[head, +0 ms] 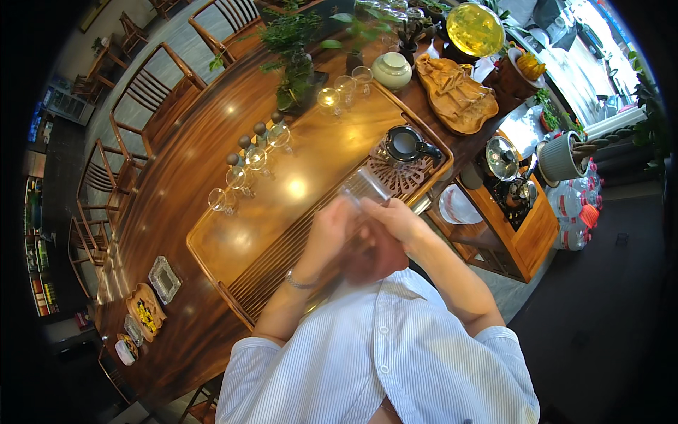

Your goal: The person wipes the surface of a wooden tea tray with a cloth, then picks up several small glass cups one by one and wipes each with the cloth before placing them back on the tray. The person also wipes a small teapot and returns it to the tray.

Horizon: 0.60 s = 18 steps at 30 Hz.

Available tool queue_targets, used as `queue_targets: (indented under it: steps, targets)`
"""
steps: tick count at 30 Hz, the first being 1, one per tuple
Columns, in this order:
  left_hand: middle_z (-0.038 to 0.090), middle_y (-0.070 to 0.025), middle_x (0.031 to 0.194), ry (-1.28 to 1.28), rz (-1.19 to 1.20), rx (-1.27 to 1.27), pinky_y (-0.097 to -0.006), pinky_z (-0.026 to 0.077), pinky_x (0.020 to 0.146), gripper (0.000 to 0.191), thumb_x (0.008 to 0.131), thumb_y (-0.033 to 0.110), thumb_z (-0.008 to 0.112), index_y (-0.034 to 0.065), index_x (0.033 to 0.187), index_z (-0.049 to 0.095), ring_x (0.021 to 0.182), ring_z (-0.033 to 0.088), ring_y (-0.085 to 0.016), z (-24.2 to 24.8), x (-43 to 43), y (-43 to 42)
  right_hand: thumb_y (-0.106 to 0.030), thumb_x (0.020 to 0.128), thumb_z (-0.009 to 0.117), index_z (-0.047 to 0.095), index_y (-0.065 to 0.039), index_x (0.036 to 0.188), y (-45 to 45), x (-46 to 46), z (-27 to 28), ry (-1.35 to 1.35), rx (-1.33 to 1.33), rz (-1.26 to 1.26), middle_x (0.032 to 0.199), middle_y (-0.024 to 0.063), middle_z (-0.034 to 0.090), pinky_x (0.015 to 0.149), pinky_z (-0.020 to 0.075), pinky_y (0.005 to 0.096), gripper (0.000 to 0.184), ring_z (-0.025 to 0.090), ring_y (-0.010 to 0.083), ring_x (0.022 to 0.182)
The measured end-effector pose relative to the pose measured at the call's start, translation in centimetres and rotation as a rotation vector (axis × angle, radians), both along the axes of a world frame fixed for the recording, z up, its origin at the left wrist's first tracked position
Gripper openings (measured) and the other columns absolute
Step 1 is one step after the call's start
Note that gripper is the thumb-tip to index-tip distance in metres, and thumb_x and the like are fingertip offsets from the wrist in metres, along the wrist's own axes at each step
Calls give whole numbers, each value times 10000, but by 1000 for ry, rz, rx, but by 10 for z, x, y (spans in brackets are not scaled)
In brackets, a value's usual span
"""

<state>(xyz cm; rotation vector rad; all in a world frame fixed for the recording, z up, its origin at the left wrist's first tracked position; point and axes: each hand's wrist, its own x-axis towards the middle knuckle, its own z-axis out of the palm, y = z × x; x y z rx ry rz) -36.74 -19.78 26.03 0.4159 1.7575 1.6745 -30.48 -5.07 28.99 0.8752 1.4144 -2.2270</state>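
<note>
My right hand [389, 214] grips a clear glass cup [365, 185] near its lower end, over the slatted side of the wooden tea tray [206, 222]. A reddish-brown cloth [376, 254] hangs from both hands, blurred by motion. My left hand [336, 222], with a bracelet at the wrist, is closed around the cloth at the cup's near side; its fingers are blurred. Beyond the cup, a black-rimmed teapot [405, 144] stands on a fan-shaped openwork mat [394, 172]. Several small stemmed glasses [256, 159] line the tray's far edge.
A lidded celadon jar [392, 70], leafy plants [294, 69] and a carved wooden tray [458, 95] stand at the back. A side stand with a glass-lidded pot [502, 159] is at the right. Glass and wooden dishes [145, 312] lie at the left.
</note>
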Motion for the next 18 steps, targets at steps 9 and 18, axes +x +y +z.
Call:
queue_targets:
  steps: [9, 18]
  targets:
    - [461, 7, 566, -118, 76, 1, -186, 275, 411, 243, 975, 266, 432, 73, 852, 511, 458, 371, -52, -14, 15, 25, -253, 861, 602, 562, 14, 921, 37, -19, -37, 418, 1200, 126, 737, 192, 637, 525, 483, 380, 277, 637, 322, 640]
    - [500, -16, 570, -317, 44, -202, -174, 258, 365, 239, 959, 252, 453, 53, 843, 519, 404, 368, -44, 28, 2, 15, -135, 837, 569, 472, -41, 866, 68, -29, -39, 955, 1357, 396, 695, 141, 576, 505, 483, 371, 138, 618, 259, 580]
